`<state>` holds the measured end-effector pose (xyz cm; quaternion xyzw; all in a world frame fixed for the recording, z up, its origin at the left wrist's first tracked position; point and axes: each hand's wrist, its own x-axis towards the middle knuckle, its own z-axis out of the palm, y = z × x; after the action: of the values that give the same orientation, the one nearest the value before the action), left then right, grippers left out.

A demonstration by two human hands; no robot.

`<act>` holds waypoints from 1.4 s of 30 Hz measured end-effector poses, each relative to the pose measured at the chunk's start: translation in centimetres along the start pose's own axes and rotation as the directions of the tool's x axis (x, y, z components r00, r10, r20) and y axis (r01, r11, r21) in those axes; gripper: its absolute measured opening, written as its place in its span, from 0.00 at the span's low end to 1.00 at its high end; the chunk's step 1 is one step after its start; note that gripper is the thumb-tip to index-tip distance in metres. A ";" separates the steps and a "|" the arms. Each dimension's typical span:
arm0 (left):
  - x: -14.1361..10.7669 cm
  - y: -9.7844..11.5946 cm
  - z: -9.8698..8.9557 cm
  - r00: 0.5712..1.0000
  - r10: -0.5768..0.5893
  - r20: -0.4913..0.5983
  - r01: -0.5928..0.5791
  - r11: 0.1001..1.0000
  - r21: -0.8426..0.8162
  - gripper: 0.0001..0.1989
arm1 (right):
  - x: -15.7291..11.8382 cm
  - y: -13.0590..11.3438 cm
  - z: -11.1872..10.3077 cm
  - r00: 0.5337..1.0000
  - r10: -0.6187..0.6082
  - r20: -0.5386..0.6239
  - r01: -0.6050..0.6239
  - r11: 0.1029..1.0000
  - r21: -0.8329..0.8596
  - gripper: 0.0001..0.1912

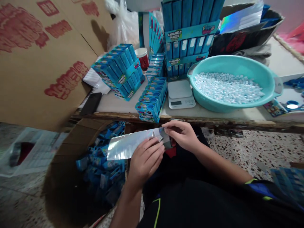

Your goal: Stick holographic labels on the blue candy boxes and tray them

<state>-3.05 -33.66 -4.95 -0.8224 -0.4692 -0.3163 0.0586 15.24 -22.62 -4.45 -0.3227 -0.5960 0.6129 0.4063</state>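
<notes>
The left hand and the right hand meet over the person's lap, each closed in a narrow grip on a strip of shiny rainbow foil. The strip lies just below the wooden table edge, above dark clothing. The left fingers wrap over it near one end, while the right thumb and fingers pinch the darker end, where a fold seems to sit, though the fingers hide its exact shape. Holding it this close to the body probably keeps the thin foil steady, and its long free part reaches left over a cardboard box filled with loose blue packets. That box stands low beside the knees, apparently so the packets stay within easy reach without stretching. On the table, a digital kitchen scale sits right beside a teal plastic basin of small pale wrapped sweets, a placing that lets both be reached from one seat. Blue boxes marked Caramelo Macizo stand in tall stacks behind them, and more lie in a tilted row to the left. Further foil sheets rest at the back, set apart from the basin.
</notes>
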 end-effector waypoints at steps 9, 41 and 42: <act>2.7 0.1 0.5 0.927 -0.296 -0.230 0.326 0.939 0.107 0.34 | -0.4 -0.8 -0.2 0.998 -0.010 0.066 0.008 0.999 0.032 0.13; 6.8 1.0 -0.2 0.592 -0.790 -0.158 0.268 0.378 -0.886 0.23 | 1.1 -4.0 -18.6 0.041 -0.672 -0.740 0.258 0.722 -0.642 0.13; 7.0 0.8 -0.5 0.575 -0.807 -0.133 0.259 0.334 -0.906 0.24 | 0.7 -3.3 -19.9 0.072 -0.698 -0.713 0.175 0.712 -0.680 0.13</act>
<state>-0.08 -29.15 -0.34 -0.3927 -0.4827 -0.7217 -0.3031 32.79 -12.86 -2.71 -0.4985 -0.4039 -0.0220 0.7667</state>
